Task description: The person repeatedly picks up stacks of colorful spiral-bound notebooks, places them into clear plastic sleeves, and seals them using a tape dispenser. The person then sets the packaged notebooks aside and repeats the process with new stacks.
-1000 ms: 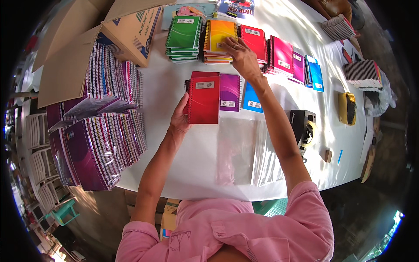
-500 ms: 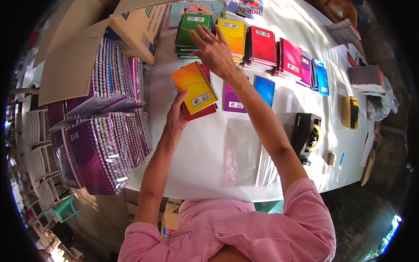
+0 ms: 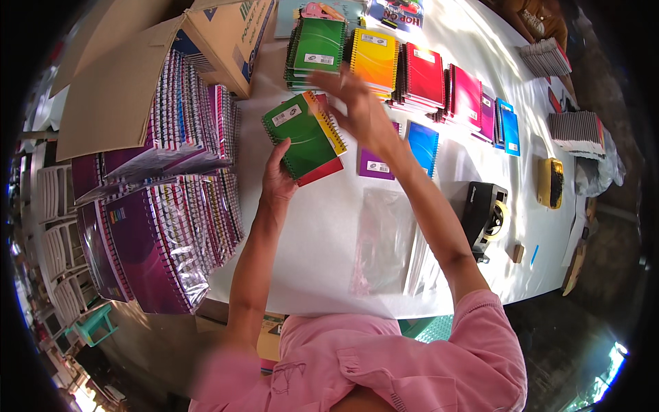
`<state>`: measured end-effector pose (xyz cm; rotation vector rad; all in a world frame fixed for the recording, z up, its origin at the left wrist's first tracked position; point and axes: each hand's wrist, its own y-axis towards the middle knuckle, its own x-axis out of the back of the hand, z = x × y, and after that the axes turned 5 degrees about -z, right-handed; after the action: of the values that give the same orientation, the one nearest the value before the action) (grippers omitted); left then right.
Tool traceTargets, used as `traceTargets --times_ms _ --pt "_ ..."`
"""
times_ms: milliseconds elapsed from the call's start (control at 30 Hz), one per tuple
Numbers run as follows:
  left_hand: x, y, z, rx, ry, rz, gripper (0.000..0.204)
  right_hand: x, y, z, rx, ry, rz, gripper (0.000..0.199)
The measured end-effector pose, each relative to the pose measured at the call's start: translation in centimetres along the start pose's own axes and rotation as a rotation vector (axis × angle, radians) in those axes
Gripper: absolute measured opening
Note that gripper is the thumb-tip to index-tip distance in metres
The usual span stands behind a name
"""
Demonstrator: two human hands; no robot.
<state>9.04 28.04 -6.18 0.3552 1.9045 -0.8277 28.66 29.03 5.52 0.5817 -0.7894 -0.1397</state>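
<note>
While the left hand (image 3: pixel 278 180) holds three fanned notebooks (image 3: pixel 305 137), they could slip; the right hand (image 3: pixel 360 110) is wide open.

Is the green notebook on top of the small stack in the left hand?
Yes, the green notebook lies uppermost on the yellow and red ones that the left hand holds.

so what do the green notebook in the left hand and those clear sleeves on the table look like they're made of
Green notebook: glossy card cover, by its sheen, with a dark coil spine, wire or plastic, unclear. Clear sleeves: thin transparent plastic film, likely; the white table shows through and the surface glints.
</note>
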Motion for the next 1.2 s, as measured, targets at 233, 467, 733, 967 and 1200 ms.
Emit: traceTargets --times_ms 233,467,733,967,1200 --pt "-0.1 0.5 -0.4 -0.002 0.003 -0.056 0.058 -1.9 2.0 -6.6 0.135 -0.500 0.089 0.029" --pt "0.7 0.9 1.2 0.033 0.020 -0.093 0.058 -3.3 1.0 -7.7 0.262 -0.593 -0.076 0.042" --pt "0.6 0.7 1.7 0.052 0.013 -0.073 0.062 0.0 0.2 -8.0 0.185 -0.362 0.019 0.039" --pt "-0.1 1.2 3.2 0.081 0.035 -0.016 0.062 -2.0 0.1 -9.1 0.278 -0.602 0.059 0.048" --pt "1.3 1.9 2.6 0.110 0.031 0.092 0.070 3.0 2.5 -7.7 0.277 -0.316 -0.064 0.040"
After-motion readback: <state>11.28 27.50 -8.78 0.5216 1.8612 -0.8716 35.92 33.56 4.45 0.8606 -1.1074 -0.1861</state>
